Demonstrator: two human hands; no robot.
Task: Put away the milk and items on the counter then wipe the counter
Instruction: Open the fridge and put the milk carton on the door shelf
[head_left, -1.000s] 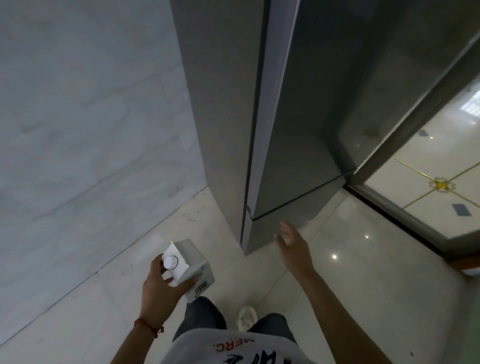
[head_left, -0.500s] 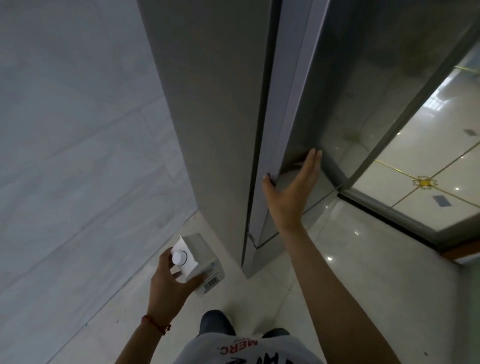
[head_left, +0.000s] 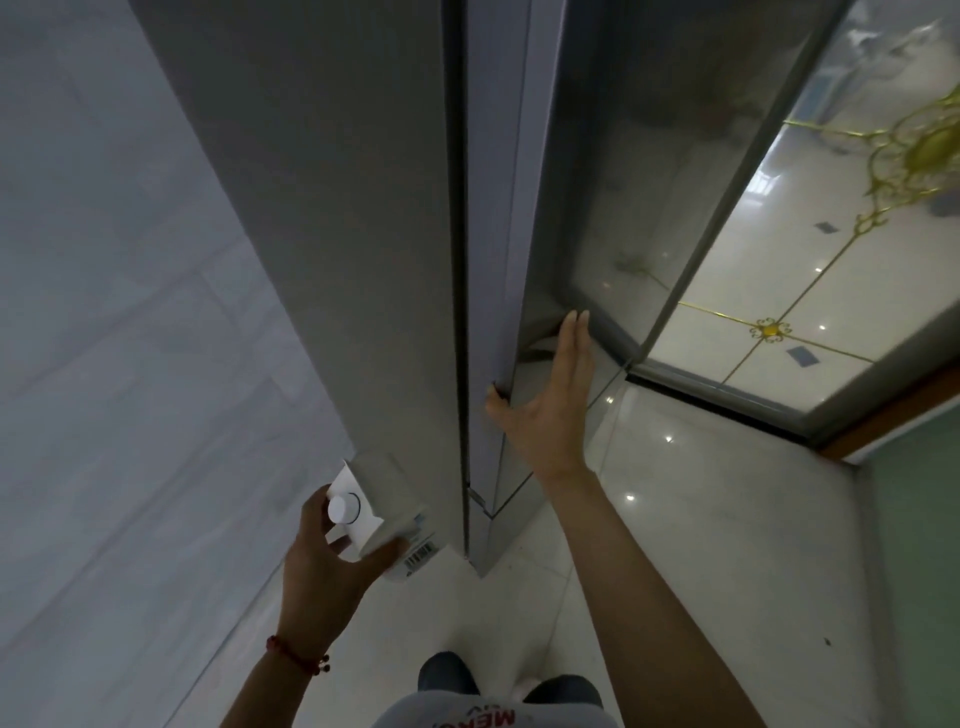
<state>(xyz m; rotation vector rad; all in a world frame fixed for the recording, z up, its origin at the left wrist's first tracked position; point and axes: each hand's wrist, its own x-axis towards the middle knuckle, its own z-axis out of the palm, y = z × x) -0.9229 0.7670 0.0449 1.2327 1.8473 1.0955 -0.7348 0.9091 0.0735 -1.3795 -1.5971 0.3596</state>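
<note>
Left wall (head_left: 130, 312): pale grey marble-look slabs with faint seams, running down to the floor.
Floor (head_left: 727, 545): glossy white tiles, small ceiling-light glints bouncing off them.
Tall cabinet (head_left: 322, 234): matte grey, rising out of frame.
Glass door (head_left: 649, 182): grey-framed, reflective.
Room beyond (head_left: 841, 291): bright cream tiles with gold inlay lines and an ornate medallion.

We look down at a tall grey fridge (head_left: 337, 234) on pale tiles. Our left hand (head_left: 332, 566) grips a white milk carton (head_left: 376, 512) by its capped top, just beside the fridge's corner. Our right hand (head_left: 550, 410) lies flat on the door (head_left: 498, 260), fingers straight, thumb hooked on the door's edge.
</note>
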